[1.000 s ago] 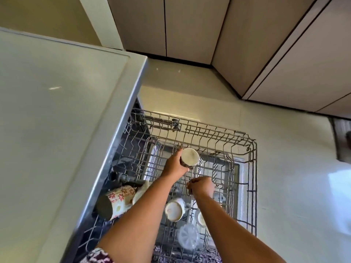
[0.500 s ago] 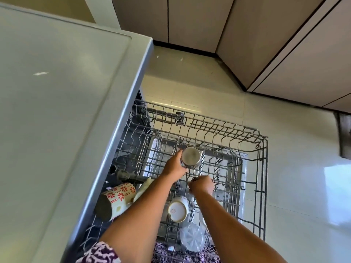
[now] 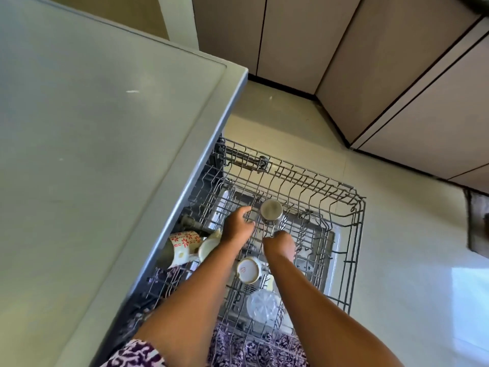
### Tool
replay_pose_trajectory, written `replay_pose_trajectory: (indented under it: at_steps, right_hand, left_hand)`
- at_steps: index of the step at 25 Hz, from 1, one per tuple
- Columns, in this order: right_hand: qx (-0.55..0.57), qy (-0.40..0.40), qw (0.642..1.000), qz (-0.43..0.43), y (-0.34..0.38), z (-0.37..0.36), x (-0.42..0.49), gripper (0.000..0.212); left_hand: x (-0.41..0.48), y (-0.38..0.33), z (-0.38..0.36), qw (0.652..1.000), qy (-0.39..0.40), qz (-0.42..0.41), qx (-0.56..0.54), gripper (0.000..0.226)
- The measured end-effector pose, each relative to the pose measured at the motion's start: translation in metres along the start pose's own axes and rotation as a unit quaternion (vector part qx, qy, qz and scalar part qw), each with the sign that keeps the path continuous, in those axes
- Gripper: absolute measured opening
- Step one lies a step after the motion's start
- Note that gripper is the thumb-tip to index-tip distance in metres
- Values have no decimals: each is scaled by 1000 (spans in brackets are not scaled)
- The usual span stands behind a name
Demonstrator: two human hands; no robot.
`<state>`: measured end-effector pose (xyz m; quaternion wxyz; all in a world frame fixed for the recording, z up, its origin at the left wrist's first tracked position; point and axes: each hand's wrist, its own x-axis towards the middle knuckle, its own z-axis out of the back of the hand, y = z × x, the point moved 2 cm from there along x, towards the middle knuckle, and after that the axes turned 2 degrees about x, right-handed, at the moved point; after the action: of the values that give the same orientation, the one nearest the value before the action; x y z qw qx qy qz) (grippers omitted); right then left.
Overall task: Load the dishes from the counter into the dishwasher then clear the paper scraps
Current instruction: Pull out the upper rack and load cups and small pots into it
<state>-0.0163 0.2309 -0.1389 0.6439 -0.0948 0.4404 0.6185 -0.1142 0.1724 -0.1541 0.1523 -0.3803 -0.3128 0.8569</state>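
A wire rack [image 3: 354, 207] stands pulled out over the floor [image 3: 397, 260], its left end hidden under the counter [image 3: 92, 154]. A steel cup [image 3: 271, 210] sits upside down among the far tines. The left hand [image 3: 236, 226] is just left of the cup, fingers loosely curled and apart from it, holding nothing that can be seen. The right hand [image 3: 280, 245] is clenched near the cup's near side; whether it grips the cup's handle or a rack wire cannot be told. A flowered mug [image 3: 184, 246] lies on its side at the left, partly under the counter edge, with a pale cup [image 3: 209, 246] beside it, mostly covered by the left forearm. A white cup [image 3: 248, 270] shows between the forearms, and a clear lid [image 3: 263, 305] lies nearer.
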Motion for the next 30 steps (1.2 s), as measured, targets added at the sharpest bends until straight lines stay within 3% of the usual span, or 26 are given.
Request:
replay_pose_trajectory:
  at_steps: [4,9,17,21,24,30]
  right_hand:
    - [12,-12,997,72,9,16,-40,32]
    - [22,-18,989,143,18,37,-97,33]
    - [36,-10,946,322,45,31,-182,33]
    - [28,28,911,411,63,7,-244,28]
    - [53,74,880,466,70,-24,-286,26]
    - [24,169,823,542,64,-92,-376,25]
  left_hand:
    - [-42,2,26,994,-87,-12,-68,41]
    - [-93,0,51,976,-177,-4,-124,35]
    - [-201,0,107,945,-314,-52,-72,26]
    - [-261,28,157,897,-424,-83,-92,23]
    - [-304,60,190,854,-506,-28,-121,23]
    - [-399,147,231,722,-644,105,-230,29]
